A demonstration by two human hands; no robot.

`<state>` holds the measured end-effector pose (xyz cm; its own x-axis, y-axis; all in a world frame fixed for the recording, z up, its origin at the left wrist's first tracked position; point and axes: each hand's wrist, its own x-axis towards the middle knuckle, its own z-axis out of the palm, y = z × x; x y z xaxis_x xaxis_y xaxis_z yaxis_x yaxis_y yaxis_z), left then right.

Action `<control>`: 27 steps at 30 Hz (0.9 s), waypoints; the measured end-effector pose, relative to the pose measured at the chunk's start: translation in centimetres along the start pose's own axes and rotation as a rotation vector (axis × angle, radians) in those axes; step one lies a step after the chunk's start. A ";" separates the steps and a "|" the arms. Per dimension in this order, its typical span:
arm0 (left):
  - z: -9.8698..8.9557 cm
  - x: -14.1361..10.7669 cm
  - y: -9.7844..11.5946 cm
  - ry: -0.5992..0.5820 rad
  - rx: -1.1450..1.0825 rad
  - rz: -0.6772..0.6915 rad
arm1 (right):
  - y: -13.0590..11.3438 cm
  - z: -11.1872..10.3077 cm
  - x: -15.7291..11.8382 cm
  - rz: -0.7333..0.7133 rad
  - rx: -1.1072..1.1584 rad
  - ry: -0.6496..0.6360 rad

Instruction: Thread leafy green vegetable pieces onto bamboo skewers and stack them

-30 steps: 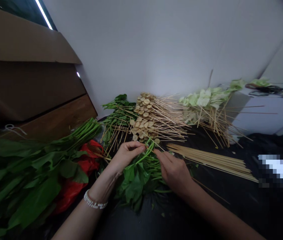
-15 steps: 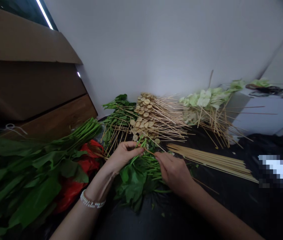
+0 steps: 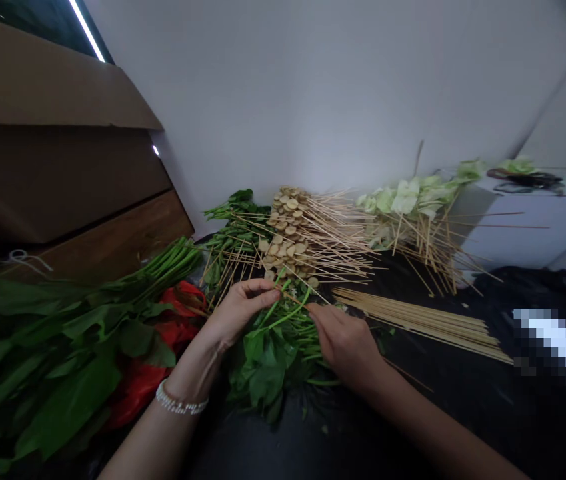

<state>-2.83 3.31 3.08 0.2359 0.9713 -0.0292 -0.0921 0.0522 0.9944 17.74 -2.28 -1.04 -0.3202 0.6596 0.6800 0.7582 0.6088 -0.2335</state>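
Note:
Between my two hands runs a thin wooden skewer (image 3: 291, 297) with green stems near its left end. My left hand (image 3: 245, 308), with a white beaded bracelet at the wrist, pinches the stems at the skewer's tip. My right hand (image 3: 345, 339) is closed round the skewer, whose far end comes out behind the hand. A leafy green bunch (image 3: 265, 363) lies just below my hands on the black surface (image 3: 307, 437). Right of my right hand lies a bundle of bare skewers (image 3: 427, 323).
Behind are skewered pale round slices (image 3: 290, 230), skewered greens (image 3: 237, 220) and skewered pale green leaves (image 3: 407, 197). Large leafy greens (image 3: 63, 360) and a red bag (image 3: 137, 393) fill the left, below a cardboard box (image 3: 53, 173). A white wall (image 3: 313, 93) rises behind.
My left hand has shifted slightly left along with the skewer tip. A curved green stem now shows between my hands, beside the skewer.

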 end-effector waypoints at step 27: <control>-0.5 0.1 -0.7 -0.260 -0.020 -0.043 | -0.4 -0.5 0.3 -0.059 0.020 0.080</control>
<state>-3.23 3.46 2.28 0.4809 0.8758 -0.0419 -0.0952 0.0996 0.9905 17.61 -2.58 -0.43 -0.3165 0.5855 0.7463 0.7277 0.6546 -0.2050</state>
